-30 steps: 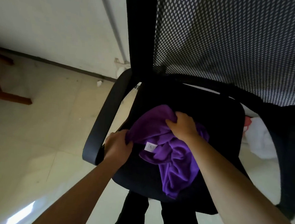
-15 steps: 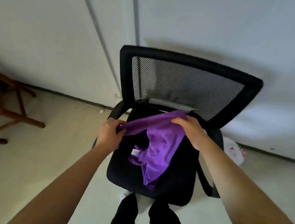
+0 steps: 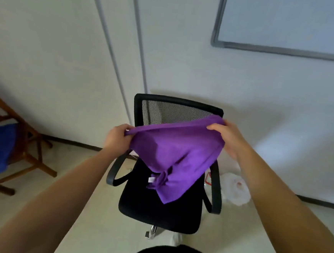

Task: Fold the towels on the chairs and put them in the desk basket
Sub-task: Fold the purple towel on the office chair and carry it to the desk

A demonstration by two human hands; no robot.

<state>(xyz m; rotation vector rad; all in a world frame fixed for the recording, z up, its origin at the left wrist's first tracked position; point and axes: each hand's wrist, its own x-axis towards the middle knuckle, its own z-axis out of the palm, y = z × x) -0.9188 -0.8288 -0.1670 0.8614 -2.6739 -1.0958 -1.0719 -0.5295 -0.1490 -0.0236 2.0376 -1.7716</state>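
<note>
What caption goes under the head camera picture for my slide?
Left hand and right hand hold a purple towel up by its top edge above a black office chair.

You get no legible text here; the small white tag (image 3: 151,179) on the purple towel (image 3: 180,155) is too small to read; the white plastic bag (image 3: 235,188) on the floor beside the chair shows a reddish mark, too blurred to make out as letters.

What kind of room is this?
Probably an office or classroom: a black mesh office chair, a whiteboard on the wall, and a wooden chair at the left.
</note>
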